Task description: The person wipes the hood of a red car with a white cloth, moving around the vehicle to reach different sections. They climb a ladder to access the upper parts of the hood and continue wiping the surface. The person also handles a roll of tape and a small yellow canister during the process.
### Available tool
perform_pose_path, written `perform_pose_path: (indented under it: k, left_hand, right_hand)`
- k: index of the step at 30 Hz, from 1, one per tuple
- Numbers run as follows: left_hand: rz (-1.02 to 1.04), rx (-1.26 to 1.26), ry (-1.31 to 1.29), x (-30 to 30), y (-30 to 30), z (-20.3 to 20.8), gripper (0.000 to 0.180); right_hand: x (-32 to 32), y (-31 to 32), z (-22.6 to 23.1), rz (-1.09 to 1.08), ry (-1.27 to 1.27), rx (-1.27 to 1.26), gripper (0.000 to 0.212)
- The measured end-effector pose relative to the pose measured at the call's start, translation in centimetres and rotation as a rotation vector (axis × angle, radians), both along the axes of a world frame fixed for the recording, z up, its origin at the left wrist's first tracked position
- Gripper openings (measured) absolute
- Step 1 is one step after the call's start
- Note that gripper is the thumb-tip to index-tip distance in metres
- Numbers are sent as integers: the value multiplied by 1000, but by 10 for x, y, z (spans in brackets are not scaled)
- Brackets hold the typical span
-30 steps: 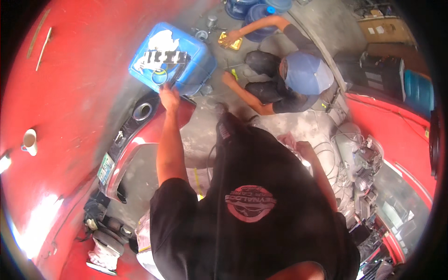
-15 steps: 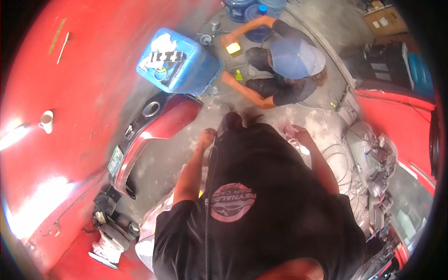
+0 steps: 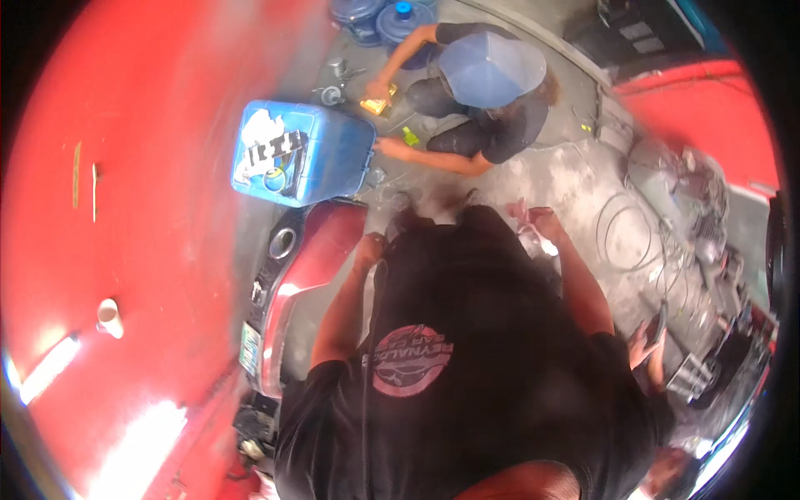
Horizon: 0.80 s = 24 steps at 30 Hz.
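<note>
My left hand is closed beside the dark front of my clothing, close to the edge of a red car bumper. Whatever it may hold is hidden. On the other side, my right hand is closed on a crumpled pink-and-white thing, perhaps a rag or plastic; blur hides its exact kind. The bumper, with a round opening and a plate on its dark side, lies to my left, below a blue plastic container. A roll of tape and white paper rest on that container.
Ahead, a person in a blue cap crouches, one hand on a yellow block, the other beside the container. Large blue water jugs stand behind. Loose cable lies right; another person's hand shows at lower right. A red wall rises left.
My view has turned, so the surroundings sit differently. The crouching person's near hand has come to the blue container's edge, and the yellow block has tilted. Another person's hand now shows at lower right.
</note>
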State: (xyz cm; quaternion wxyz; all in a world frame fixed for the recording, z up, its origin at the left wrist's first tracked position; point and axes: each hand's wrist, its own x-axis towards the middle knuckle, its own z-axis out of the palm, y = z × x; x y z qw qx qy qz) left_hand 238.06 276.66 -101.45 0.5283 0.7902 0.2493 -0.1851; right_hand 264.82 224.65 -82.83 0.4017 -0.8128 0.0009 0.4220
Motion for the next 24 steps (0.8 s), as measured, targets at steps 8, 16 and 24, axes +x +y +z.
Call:
perform_pose_path:
  k: [8,16,24]
  left_hand:
    - [-718,225,54,106,88,67,26]
    - [-788,137,-68,124,91,90,35]
    - [-1010,90,-257,156,57,46,31]
  right_hand:
    - [-165,35,-78,-192,-381,6,27]
    - [-222,82,-42,-182,-330,-115,34]
    - [-226,146,18,-419,-12,-291,46]
